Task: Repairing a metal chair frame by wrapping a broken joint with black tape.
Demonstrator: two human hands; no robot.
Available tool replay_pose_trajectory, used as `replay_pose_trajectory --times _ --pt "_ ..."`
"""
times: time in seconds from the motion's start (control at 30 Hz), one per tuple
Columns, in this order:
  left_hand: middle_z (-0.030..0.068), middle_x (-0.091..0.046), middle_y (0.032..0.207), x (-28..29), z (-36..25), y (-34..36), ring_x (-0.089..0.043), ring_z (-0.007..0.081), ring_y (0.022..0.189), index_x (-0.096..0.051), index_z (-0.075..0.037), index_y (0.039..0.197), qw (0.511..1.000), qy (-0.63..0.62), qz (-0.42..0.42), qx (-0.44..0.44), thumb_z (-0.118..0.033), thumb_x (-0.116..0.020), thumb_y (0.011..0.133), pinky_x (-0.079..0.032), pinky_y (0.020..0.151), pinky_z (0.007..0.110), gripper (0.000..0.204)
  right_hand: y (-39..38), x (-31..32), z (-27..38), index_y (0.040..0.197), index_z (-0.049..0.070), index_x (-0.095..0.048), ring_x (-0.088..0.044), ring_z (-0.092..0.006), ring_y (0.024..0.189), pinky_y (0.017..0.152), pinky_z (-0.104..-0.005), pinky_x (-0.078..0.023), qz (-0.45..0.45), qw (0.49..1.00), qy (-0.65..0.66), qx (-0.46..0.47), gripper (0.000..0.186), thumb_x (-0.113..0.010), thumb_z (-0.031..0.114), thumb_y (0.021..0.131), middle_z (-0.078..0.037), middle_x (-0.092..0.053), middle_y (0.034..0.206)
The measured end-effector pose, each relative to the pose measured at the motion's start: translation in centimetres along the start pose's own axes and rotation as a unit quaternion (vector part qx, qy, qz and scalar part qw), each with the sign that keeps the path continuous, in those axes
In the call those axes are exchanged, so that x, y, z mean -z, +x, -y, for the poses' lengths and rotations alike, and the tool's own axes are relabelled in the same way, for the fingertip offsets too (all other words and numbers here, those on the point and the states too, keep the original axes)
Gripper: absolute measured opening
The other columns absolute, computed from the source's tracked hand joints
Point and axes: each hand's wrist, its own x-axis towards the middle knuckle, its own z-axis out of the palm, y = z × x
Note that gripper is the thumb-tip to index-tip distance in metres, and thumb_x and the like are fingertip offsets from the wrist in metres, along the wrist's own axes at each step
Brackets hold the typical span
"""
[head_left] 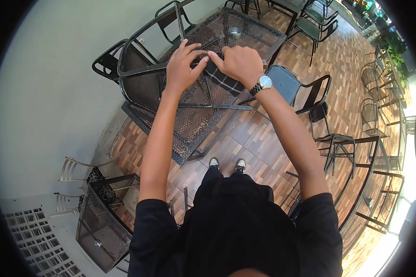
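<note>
A dark checked cloth (224, 82) with pale lines hangs below my right hand (240, 64), which is closed on it and wears a metal wristwatch on its wrist. My left hand (182, 67) is beside it with its fingers apart, thumb and fingertips close to the right thumb at the cloth's upper edge. Both hands are over an upturned black metal chair (145, 90), its legs and bars pointing several ways. The chair lies on a dark mesh-topped table (185, 147). What is under my fingertips is partly hidden.
A small round metal ashtray (235, 32) stands on the table's far part. A grey-seated chair (284, 83) is close on the right, with more chairs (309, 27) behind. Another mesh table (99, 231) is at the lower left by a pale wall (55, 92). The floor is wood-patterned tile.
</note>
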Motion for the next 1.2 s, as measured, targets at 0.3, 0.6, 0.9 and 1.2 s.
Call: replay_pose_trajectory --times 0.3,0.6,0.9,1.2 --pt "0.0158 -0.05 0.158 1.1 3.0 -0.3 -0.046 0.0352 0.147 -0.057 -0.005 0.147 0.995 -0.011 0.05 -0.084 -0.046 -0.064 0.1 -0.035 0.123 0.048 0.062 -2.4 -0.9 -1.0 0.093 0.014 -0.066 -0.07 -0.025 0.079 0.064 -0.0395 -0.056 -0.134 0.983 -0.051 0.115 0.04 -0.062 0.053 0.099 -0.005 -0.065 0.083" --pt "0.014 -0.055 0.154 0.1 2.9 -0.3 -0.048 0.032 0.146 -0.06 -0.007 0.142 0.995 0.023 -0.024 -0.091 -0.049 -0.06 0.101 -0.039 0.119 0.046 0.059 -3.0 0.6 -1.9 0.077 0.009 -0.069 -0.069 -0.0324 0.071 0.062 -0.0456 -0.055 -0.154 0.977 -0.121 -0.087 0.04 -0.061 0.043 0.097 -0.011 -0.07 0.076" --pt "0.0128 -0.061 0.147 -0.2 2.6 -0.6 -0.054 0.032 0.141 -0.067 -0.007 0.133 0.994 -0.004 -0.05 -0.095 -0.044 -0.065 0.098 -0.044 0.113 0.046 0.051 -1.1 -1.1 1.3 0.089 0.01 -0.071 -0.071 -0.0338 0.075 0.064 -0.0451 -0.056 -0.096 0.99 -0.085 -0.053 0.039 -0.056 0.043 0.101 -0.011 -0.073 0.084" --pt "0.013 -0.061 0.147 0.3 3.4 -0.8 -0.054 0.033 0.14 -0.068 -0.008 0.131 0.995 -0.014 -0.038 -0.091 -0.046 -0.065 0.098 -0.049 0.109 0.046 0.051 -4.4 1.8 -4.6 0.094 0.013 -0.066 -0.069 -0.0309 0.08 0.066 -0.0437 -0.055 -0.078 0.994 -0.076 0.011 0.037 -0.058 0.048 0.103 -0.007 -0.066 0.087"
